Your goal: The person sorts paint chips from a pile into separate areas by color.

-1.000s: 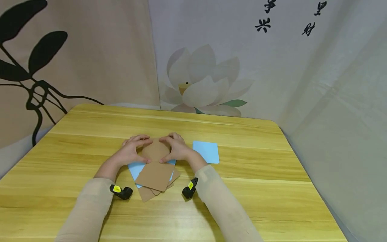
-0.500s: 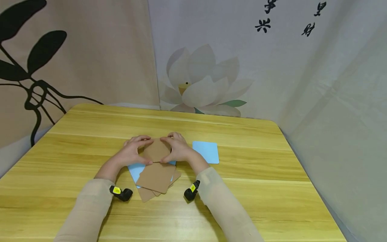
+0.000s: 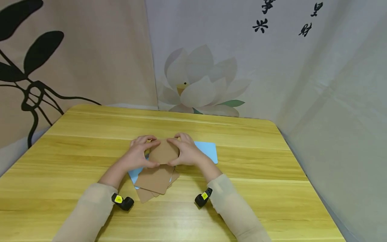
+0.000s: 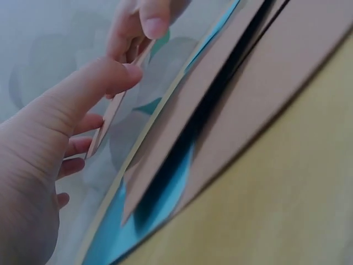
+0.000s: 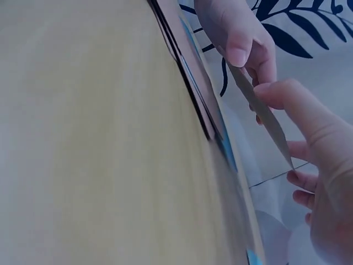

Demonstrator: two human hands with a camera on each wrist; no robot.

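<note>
Between both hands is a square brown card [image 3: 164,152], raised above the pile in the wrist views. My left hand [image 3: 139,154] pinches its left side, thumb on the near edge and fingers at the far edge. On the opposite side my right hand [image 3: 189,151] holds it the same way. The left wrist view shows the card [image 4: 113,107] nearly edge-on. Just nearer lies a loose pile of brown cards [image 3: 154,180], fanned at different angles. A blue card [image 3: 134,175] sticks out at the pile's left, partly hidden.
Another blue card [image 3: 209,151] lies flat on the wooden table [image 3: 257,201], right of the pile, partly behind my right hand. A printed curtain [image 3: 211,30] hangs behind the table's far edge. Black wrist cameras [image 3: 123,202] sit at both sleeves.
Both hands have moved slightly right, carrying the brown card with them. The right hand now overlaps the blue card on the right. The pile stays put.
</note>
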